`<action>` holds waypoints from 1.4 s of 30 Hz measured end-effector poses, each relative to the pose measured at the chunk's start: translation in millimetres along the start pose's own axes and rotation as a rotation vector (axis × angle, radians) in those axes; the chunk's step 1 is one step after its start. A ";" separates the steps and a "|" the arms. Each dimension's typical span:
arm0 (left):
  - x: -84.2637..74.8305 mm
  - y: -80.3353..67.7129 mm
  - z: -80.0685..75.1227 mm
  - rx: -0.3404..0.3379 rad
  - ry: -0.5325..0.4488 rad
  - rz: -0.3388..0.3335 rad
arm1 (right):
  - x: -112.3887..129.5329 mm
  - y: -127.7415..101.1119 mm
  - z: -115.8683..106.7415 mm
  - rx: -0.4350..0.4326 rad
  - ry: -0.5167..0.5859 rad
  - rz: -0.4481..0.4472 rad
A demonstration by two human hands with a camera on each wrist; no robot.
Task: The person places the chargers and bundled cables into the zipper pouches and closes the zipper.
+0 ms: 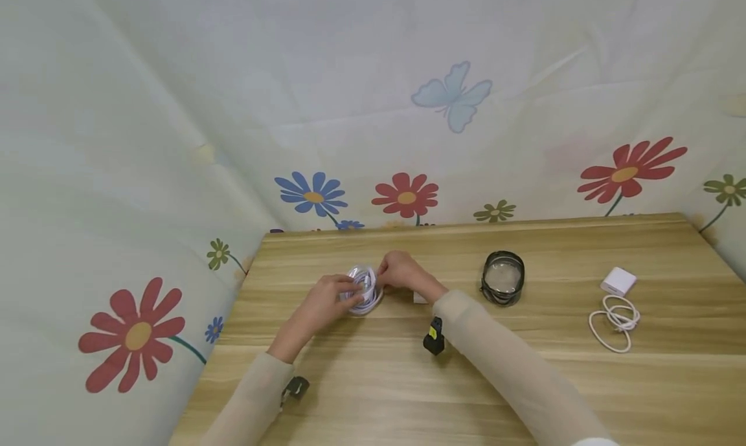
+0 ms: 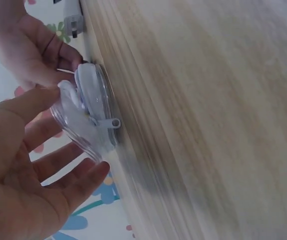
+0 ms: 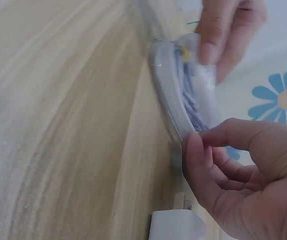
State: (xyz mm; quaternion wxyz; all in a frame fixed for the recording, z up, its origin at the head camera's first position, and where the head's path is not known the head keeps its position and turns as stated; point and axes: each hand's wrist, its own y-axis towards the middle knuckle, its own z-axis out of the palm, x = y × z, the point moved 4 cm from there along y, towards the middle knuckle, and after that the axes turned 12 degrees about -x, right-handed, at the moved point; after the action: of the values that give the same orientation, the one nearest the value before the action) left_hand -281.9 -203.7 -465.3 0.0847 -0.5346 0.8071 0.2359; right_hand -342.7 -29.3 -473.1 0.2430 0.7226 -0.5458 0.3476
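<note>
Clear plastic rounded zip pouch [image 1: 369,294] on the wood-grain table [image 1: 373,388], centre of the head frame, coiled white cable [image 3: 189,95] inside. Long axis unclear. Lies between the hands, neither nearer: left hand [image 1: 326,298] holds lid at left; right hand [image 1: 402,270] pinches right rim.

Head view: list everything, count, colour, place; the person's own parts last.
table: one, tan, lower half
backdrop: one, pale, floral, behind the table
clear case: one, transparent, on the table's left half
coiled cable: one, white, inside clear case
pouch: one, black-rimmed, right of the clear case
small block: one, white, between clear case and pouch
adapter: one, white, far right
loose cable: one, white, nearside of adapter
wrist cameras: two, black, lower centre
sleeves: two, beige, lower edge
left hand: one, bare, at clear case's left
right hand: one, bare, at clear case's right
</note>
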 end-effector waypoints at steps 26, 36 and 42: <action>-6.4 -3.6 0.5 -0.024 0.034 0.022 | -16.6 -44.1 -58.7 0.083 -0.148 -0.252; -4.1 -1.4 1.9 0.009 0.026 0.032 | -30.8 -63.2 -63.7 0.033 -0.318 -0.366; -2.5 -1.1 1.9 0.024 0.013 0.009 | -35.6 -68.1 -59.7 0.000 -0.375 -0.412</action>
State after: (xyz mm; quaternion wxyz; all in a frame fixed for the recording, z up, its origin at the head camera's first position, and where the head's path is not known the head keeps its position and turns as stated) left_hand -280.1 -201.1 -466.3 0.0847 -0.5313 0.8129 0.2231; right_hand -297.4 55.9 -460.2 0.2033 0.8701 -0.4230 0.1509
